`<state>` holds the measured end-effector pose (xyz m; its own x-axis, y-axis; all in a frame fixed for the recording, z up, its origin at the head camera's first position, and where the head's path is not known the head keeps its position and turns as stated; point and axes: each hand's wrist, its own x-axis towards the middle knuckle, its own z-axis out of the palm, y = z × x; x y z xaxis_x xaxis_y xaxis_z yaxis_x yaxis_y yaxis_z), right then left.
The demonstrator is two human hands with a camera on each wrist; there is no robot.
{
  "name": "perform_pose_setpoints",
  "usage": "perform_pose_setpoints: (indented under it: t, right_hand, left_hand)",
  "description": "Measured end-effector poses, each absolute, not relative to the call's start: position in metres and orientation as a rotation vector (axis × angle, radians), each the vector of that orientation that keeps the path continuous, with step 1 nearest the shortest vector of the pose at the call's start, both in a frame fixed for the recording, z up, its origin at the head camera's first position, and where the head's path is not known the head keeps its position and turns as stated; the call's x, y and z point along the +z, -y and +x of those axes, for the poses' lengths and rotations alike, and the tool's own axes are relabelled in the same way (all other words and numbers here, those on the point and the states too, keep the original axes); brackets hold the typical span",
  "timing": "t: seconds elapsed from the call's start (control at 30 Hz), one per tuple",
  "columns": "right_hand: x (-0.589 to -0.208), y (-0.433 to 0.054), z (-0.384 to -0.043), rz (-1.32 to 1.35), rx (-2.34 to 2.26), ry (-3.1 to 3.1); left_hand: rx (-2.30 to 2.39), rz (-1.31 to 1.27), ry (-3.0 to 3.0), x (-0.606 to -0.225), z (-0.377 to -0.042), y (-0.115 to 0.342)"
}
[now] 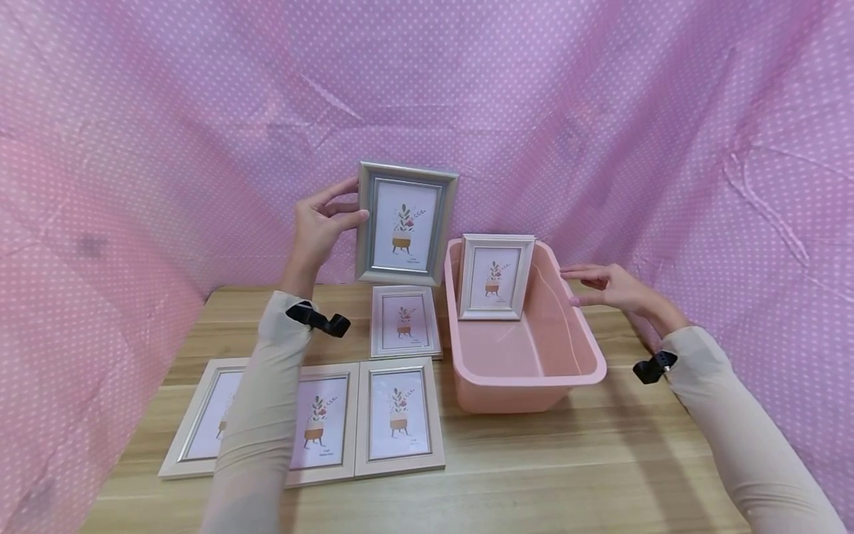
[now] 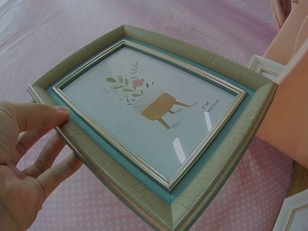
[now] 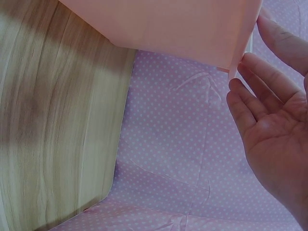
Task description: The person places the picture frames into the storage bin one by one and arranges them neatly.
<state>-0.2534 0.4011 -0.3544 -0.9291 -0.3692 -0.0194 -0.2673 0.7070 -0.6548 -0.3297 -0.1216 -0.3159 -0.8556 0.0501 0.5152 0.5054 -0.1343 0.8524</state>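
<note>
My left hand [image 1: 319, 230] pinches a grey-green picture frame [image 1: 365, 256] by its left edge, thumb on the front and fingers behind. The frame is held upright above the table, its plant print facing me; in the left wrist view, the taupe border [image 2: 204, 207] has a teal inner band. My right hand [image 1: 610, 287] touches the right rim of a pink plastic bin [image 1: 527, 400] with fairly straight fingers, its fingertips right at the edge in the right wrist view. Inside the bin, a white picture frame [image 1: 494, 315] leans against the far end, with another edge showing behind it.
On the wooden table [image 1: 507, 475], a smaller white frame [image 1: 405, 352] lies left of the bin. Several cream frames [image 1: 400, 467] lie in a row nearer me, partly covered by my left forearm. A pink dotted cloth [image 1: 534, 111] hangs behind the table and at its sides.
</note>
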Motion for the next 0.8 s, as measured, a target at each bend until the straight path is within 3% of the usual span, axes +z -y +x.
perform_pose_setpoints:
  t: [0.8]
  right_hand:
    - [-0.354, -0.399, -0.252, -0.515, -1.055, -2.758]
  left_hand:
    - [-2.101, -0.735, 1.812, -0.295, -0.334, 0.058]
